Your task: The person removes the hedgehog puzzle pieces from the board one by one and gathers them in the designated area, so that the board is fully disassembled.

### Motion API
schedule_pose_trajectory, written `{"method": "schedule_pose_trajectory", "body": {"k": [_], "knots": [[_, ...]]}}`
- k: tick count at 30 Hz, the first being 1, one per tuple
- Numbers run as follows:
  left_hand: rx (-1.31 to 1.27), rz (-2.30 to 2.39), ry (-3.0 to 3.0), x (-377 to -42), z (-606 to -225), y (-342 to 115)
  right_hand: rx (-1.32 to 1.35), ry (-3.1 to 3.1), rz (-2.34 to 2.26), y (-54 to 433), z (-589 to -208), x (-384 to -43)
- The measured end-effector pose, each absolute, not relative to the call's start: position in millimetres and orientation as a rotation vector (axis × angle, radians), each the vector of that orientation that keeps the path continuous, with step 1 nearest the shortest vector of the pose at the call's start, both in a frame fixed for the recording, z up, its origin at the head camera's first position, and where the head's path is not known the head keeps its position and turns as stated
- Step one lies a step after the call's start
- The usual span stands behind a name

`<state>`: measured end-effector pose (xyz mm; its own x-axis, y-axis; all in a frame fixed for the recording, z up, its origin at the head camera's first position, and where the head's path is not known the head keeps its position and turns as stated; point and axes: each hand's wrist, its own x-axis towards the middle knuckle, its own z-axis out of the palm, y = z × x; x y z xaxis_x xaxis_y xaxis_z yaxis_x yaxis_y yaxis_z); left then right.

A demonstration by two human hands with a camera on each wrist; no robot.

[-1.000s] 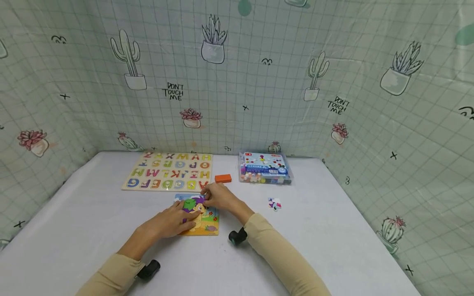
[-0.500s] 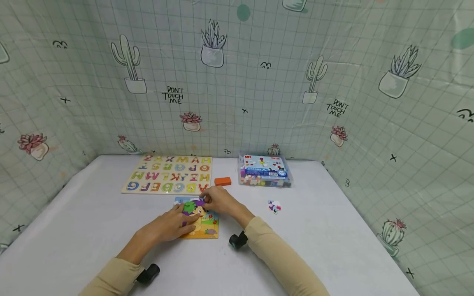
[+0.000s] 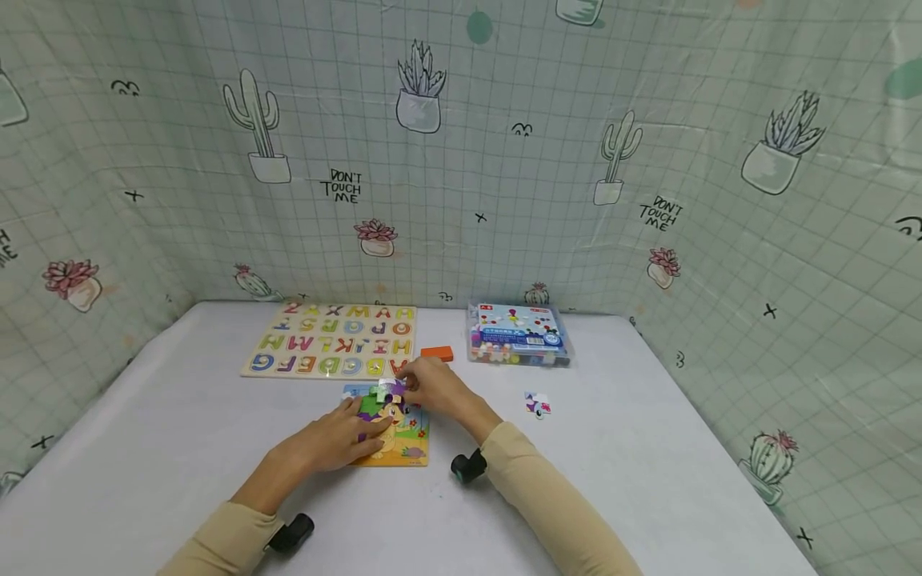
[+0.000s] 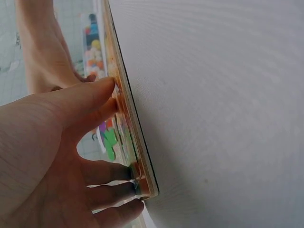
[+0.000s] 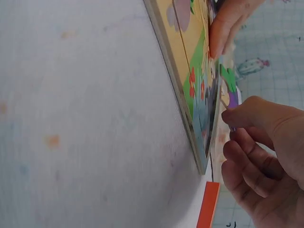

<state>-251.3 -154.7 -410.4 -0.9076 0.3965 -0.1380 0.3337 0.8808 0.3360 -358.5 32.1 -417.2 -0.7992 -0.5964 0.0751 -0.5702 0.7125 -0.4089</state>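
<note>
A small picture jigsaw board (image 3: 414, 458) with a cartoon animal on it lies at the table's middle. My left hand (image 3: 331, 436) rests on the board's left side, fingers extended and spread across the picture; in the left wrist view its fingertips touch the face near the edge. Between the thumb and index finger of my right hand (image 3: 435, 390) is a green and purple puzzle piece (image 5: 229, 78). That piece is tilted up above the board's top edge, and its pale side edge shows in the right wrist view. The remaining right fingers are loosely curled.
Behind the jigsaw lies a wooden alphabet board (image 3: 334, 344), with an orange block (image 3: 437, 353) by its right corner. A clear box of colourful parts (image 3: 519, 334) stands at the back right. One loose puzzle piece (image 3: 537, 405) lies on the white table right of my hands.
The green and purple piece has come up from the board in my right fingers, and more of it shows. My left hand has stayed in place on the board.
</note>
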Motion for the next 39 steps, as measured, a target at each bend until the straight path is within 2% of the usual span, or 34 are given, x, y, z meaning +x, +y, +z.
{"method": "schedule_pose_trajectory", "body": {"k": [9, 26, 39], "knots": [[0.531, 0.461, 2.851, -250.9, -410.6, -155.8, -1.002, 2.827, -0.683, 71.3, -417.0, -366.0], [0.555, 0.446, 2.857, -250.8, -410.2, -156.7, -0.837, 2.836, -0.674, 183.0, -413.9, -360.9], [0.565, 0.465, 2.867, -248.4, -411.1, -154.7, -0.888, 2.832, -0.637, 212.5, -420.8, -365.9]]}}
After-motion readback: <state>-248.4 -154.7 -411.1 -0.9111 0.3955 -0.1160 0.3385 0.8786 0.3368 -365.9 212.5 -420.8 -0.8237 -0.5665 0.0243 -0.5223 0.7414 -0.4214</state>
